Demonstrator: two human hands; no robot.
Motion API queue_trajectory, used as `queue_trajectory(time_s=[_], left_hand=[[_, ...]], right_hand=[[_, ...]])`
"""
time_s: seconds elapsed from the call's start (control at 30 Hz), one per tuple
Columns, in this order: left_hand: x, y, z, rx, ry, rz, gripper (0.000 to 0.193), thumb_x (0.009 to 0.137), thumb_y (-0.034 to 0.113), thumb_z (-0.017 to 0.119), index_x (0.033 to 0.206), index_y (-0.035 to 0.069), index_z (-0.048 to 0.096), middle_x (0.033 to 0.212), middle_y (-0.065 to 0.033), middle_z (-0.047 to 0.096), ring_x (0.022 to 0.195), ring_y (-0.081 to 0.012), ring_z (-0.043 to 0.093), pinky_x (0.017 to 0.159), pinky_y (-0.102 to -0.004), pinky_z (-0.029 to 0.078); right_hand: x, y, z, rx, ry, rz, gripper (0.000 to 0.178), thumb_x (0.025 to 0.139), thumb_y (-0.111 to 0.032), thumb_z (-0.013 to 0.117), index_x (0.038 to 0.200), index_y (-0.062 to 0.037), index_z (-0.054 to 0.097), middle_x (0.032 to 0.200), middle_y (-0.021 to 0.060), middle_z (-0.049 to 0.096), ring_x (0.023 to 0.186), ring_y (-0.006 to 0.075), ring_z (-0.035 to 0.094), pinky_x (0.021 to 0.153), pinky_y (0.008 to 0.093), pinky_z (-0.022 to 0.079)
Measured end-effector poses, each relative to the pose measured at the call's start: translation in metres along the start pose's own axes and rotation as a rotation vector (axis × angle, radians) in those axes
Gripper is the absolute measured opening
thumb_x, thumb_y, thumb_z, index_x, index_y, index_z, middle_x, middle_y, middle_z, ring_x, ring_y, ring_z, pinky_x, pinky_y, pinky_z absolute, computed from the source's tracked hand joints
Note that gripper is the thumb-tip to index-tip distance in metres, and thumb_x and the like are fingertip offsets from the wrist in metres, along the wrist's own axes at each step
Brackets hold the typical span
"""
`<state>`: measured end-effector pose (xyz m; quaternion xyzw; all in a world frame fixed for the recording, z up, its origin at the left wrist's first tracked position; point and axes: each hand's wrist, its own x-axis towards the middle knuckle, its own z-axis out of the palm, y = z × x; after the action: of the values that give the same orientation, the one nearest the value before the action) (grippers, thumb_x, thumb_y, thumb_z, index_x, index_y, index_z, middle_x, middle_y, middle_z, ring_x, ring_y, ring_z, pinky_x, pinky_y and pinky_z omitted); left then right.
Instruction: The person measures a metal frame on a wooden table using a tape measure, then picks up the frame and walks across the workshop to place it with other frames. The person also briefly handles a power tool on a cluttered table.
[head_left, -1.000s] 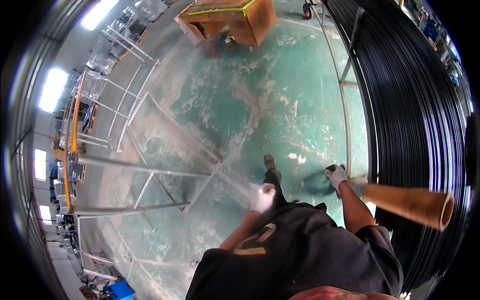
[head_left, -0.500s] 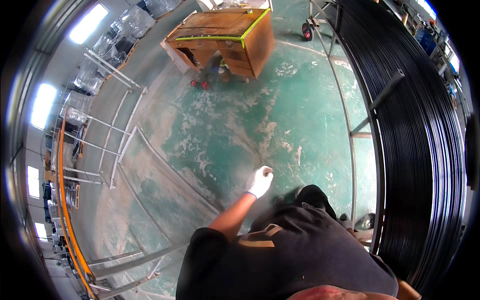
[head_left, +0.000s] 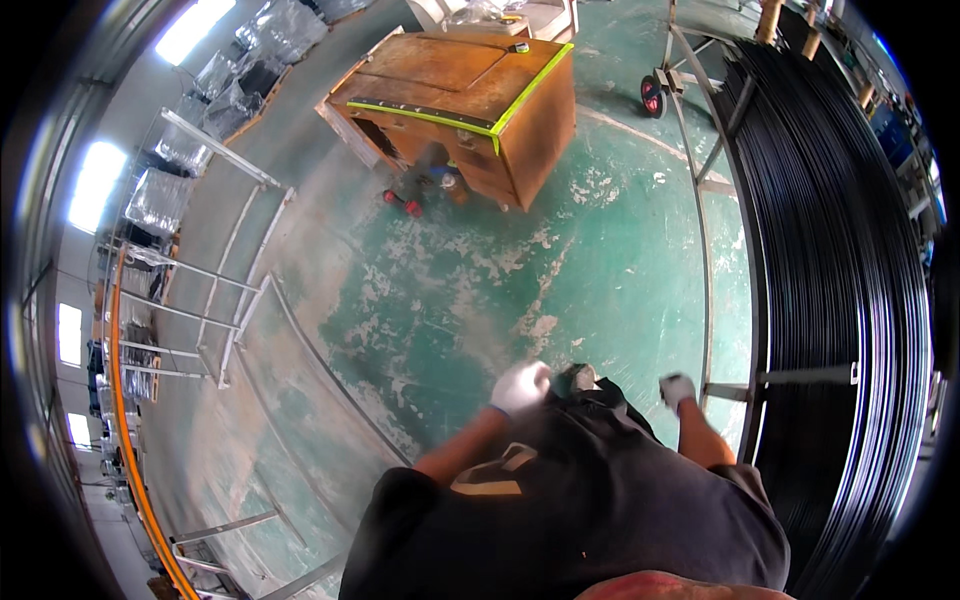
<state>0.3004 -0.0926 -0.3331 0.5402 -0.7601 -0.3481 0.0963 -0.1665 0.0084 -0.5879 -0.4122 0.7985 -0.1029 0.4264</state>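
Note:
My left hand (head_left: 522, 388), in a white glove, is in front of my body above the green floor. It is blurred by motion, but its fingers look curled in, with nothing visible in them. On the right, my right hand (head_left: 677, 391) also wears a white glove. Its fingers are bent inward and no object shows in them. Nearest to it is the metal frame of a long rack (head_left: 727, 391) loaded with thin black strips (head_left: 820, 300). Neither hand touches anything that I can see.
Ahead stands a brown wooden desk (head_left: 450, 75) edged with yellow-green tape, with a red and black tool (head_left: 403, 203) on the floor beside it. A wheel (head_left: 653, 97) sits under the rack's far end. Metal frames (head_left: 240, 325) stand left, near an orange rail (head_left: 122, 400) and wrapped goods (head_left: 160, 200).
My right hand has come into view beside the rack. My left hand has lowered toward my body. The desk and rack have shifted down in the view, and the desk appears larger.

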Motion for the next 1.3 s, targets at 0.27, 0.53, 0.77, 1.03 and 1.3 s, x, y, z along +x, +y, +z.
queue_trajectory(time_s=[0.27, 0.53, 0.77, 1.03, 1.3], left_hand=[[0.195, -0.003, -0.049, -0.595, 0.241, -0.254, 0.019, 0.099, 0.013, 0.07, 0.114, 0.003, 0.076, 0.104, -0.0107, 0.079, 0.096, -0.0192, 0.075, 0.087, -0.0328, 0.058], [0.422, -0.027, -0.124, -0.708, 0.281, -0.145, 0.016, 0.098, 0.011, 0.069, 0.112, 0.006, 0.075, 0.098, -0.0139, 0.079, 0.088, -0.0235, 0.077, 0.081, -0.0358, 0.059], [0.581, -0.045, -0.217, -0.43, 0.42, -0.074, 0.016, 0.099, 0.012, 0.072, 0.112, 0.004, 0.076, 0.102, -0.0133, 0.079, 0.093, -0.0243, 0.077, 0.084, -0.036, 0.06], [0.745, -0.064, -0.251, -0.311, 0.63, -0.229, 0.021, 0.095, 0.015, 0.067, 0.109, 0.001, 0.076, 0.108, -0.0207, 0.078, 0.106, -0.0401, 0.074, 0.095, -0.0468, 0.059], [0.858, -0.069, -0.321, 0.007, 0.818, -0.314, 0.017, 0.09, 0.01, 0.069, 0.106, 0.004, 0.075, 0.102, -0.0195, 0.075, 0.1, -0.0414, 0.072, 0.091, -0.0485, 0.058]], right_hand=[[0.182, -0.326, -0.139, 0.11, 0.084, -0.323, 0.032, 0.099, -0.028, 0.071, 0.113, 0.0006, 0.077, 0.107, 0.0223, 0.08, 0.102, 0.0363, 0.078, 0.093, 0.0432, 0.06], [0.286, -0.44, -0.169, -0.009, -0.04, -0.322, 0.031, 0.098, -0.022, 0.074, 0.118, 0.0007, 0.076, 0.115, 0.0218, 0.08, 0.109, 0.0335, 0.077, 0.098, 0.0416, 0.058], [0.408, -0.533, -0.225, -0.058, -0.049, -0.322, 0.036, 0.098, -0.03, 0.073, 0.12, -0.0013, 0.076, 0.115, 0.0217, 0.079, 0.11, 0.0362, 0.077, 0.097, 0.0424, 0.059], [0.585, -0.709, -0.292, -0.162, -0.047, -0.606, 0.038, 0.096, -0.027, 0.073, 0.124, -0.0022, 0.074, 0.12, 0.0214, 0.079, 0.114, 0.0375, 0.076, 0.102, 0.0441, 0.059], [0.723, -0.917, -0.314, -0.171, -0.079, -0.928, 0.045, 0.093, -0.022, 0.075, 0.135, -0.0067, 0.069, 0.125, 0.0227, 0.075, 0.117, 0.0393, 0.072, 0.103, 0.0458, 0.057]])
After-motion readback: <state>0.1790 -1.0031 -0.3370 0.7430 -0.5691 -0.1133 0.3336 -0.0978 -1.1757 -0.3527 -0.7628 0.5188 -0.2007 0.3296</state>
